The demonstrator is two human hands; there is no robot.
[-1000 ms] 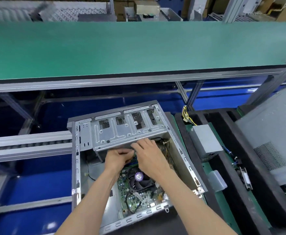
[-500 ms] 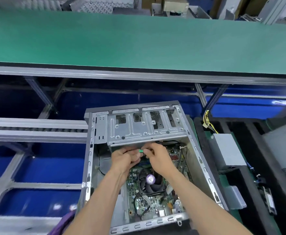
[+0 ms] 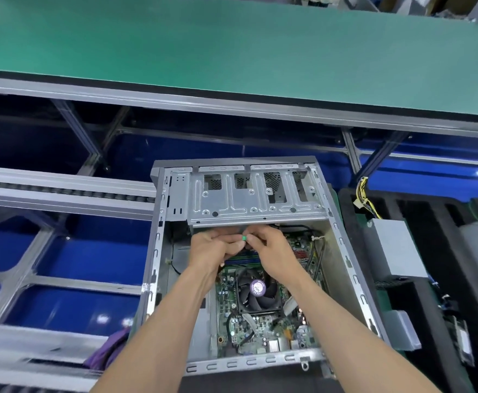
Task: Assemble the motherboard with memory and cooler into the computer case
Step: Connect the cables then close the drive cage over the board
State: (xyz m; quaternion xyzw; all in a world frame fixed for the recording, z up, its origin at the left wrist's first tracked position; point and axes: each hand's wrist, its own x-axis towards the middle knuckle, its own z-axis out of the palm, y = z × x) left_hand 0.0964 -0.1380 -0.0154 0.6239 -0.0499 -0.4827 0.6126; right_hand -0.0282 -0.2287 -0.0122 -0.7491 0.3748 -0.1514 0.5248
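Nearest, the case [image 3: 356,282] lies open on its side, its near rim toward the camera. The motherboard [image 3: 260,330] already sits flat inside, cooler fan [image 3: 256,290] mounted near its middle. Just beyond the fan, blue and green memory slots [image 3: 243,260] lie partly under the hands. Left hand [image 3: 213,251] and right hand [image 3: 271,251] meet fingertip to fingertip, together pinching a small green piece [image 3: 243,237] just under the drive bracket [image 3: 256,198]; what it is, cannot tell. Board and cooler look placed; likely left: memory or a connector, then securing. Right of the case a power supply [image 3: 393,248] lies in a black tray [image 3: 436,307]. Farthest, a green bench [image 3: 232,52].
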